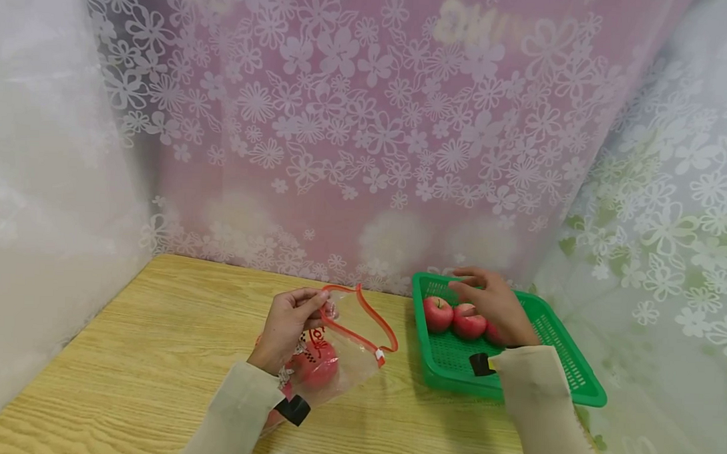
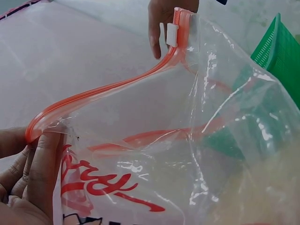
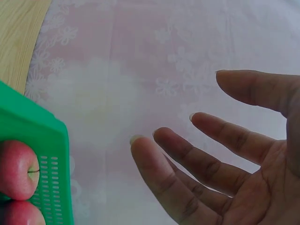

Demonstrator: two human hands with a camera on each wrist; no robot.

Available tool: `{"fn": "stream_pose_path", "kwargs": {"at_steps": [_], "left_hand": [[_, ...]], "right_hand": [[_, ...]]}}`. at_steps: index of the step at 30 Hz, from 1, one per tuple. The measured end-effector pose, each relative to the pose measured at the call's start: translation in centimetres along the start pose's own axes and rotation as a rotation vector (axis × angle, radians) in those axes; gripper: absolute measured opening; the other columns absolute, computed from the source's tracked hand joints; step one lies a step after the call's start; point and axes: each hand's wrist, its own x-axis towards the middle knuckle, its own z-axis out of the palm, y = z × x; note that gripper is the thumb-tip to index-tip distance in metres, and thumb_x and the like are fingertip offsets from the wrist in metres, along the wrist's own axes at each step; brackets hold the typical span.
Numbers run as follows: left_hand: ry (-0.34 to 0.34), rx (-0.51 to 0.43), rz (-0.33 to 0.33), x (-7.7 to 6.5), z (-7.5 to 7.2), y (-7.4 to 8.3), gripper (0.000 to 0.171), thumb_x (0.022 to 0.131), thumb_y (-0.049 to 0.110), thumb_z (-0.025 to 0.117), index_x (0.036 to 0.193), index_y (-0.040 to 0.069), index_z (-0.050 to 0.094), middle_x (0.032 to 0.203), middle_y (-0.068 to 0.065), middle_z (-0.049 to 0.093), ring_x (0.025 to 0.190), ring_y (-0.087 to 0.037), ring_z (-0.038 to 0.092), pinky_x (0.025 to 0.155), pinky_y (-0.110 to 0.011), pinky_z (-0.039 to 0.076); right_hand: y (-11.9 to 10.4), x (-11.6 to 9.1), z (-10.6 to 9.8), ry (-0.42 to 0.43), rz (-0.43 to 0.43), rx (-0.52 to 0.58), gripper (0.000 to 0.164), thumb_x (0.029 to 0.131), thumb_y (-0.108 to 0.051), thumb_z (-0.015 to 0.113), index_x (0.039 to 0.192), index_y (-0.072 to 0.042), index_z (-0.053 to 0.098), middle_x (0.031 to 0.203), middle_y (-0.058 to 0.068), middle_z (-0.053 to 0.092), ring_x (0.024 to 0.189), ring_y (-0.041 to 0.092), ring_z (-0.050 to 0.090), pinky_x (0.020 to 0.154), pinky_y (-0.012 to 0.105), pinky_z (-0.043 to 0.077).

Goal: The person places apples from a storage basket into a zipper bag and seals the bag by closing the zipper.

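My left hand (image 1: 283, 328) pinches the red zip edge of a clear slider bag (image 1: 355, 377) between thumb and fingers. The bag's mouth gapes, and its white slider (image 2: 172, 34) sits at the far end of the zip. Inside the bag, behind red print, shows a red apple (image 1: 319, 367); more red lies lower down, partly hidden by my wrist. Over the green basket (image 1: 449, 355) hovers my right hand (image 1: 491, 306), fingers spread and holding nothing. Beneath and beside it in the basket are red apples (image 1: 437, 315), one partly covered by the hand.
Everything stands on a wood-grain table (image 1: 155, 353). A pink flowered curtain (image 1: 354, 153) hangs along the table's back edge. Pale sheeting (image 1: 46, 196) closes the left side, and a flowered sheet (image 1: 686, 278) rises close to the basket on the right.
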Motion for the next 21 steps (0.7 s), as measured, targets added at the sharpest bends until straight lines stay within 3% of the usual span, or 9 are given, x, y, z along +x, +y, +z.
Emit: {"fn": "stream_pose_path", "kwargs": {"at_steps": [8,14,21], "left_hand": [[-0.005,-0.012,-0.005,0.1,0.0,0.0,0.012,0.096,0.006,0.059,0.097,-0.004,0.066,0.076,-0.003,0.07,0.069,-0.014,0.07,0.067,-0.027,0.058],[-0.002,-0.001,-0.005,0.1,0.0,-0.1,0.014,0.096,0.006,0.059,0.099,-0.005,0.066,0.077,-0.004,0.07,0.07,-0.015,0.071,0.066,-0.026,0.058],[0.012,0.015,-0.011,0.1,-0.1,-0.2,0.015,0.096,0.007,0.06,0.1,-0.006,0.066,0.078,-0.004,0.07,0.07,-0.014,0.07,0.065,-0.024,0.058]], "right_hand": [[1.5,0.6,-1.0,0.011,0.033,0.017,0.059,0.097,-0.036,0.057,0.142,0.0,0.042,0.139,0.029,0.045,0.112,0.04,0.056,0.076,0.036,0.058],[2.4,0.8,-1.7,0.005,0.067,0.034,0.062,0.098,-0.038,0.055,0.145,0.0,0.038,0.143,0.029,0.04,0.115,0.043,0.053,0.079,0.038,0.057],[3.6,1.0,-2.3,0.029,0.078,-0.017,0.061,0.099,-0.038,0.053,0.144,0.001,0.039,0.14,0.029,0.043,0.108,0.037,0.057,0.08,0.038,0.056]]}}
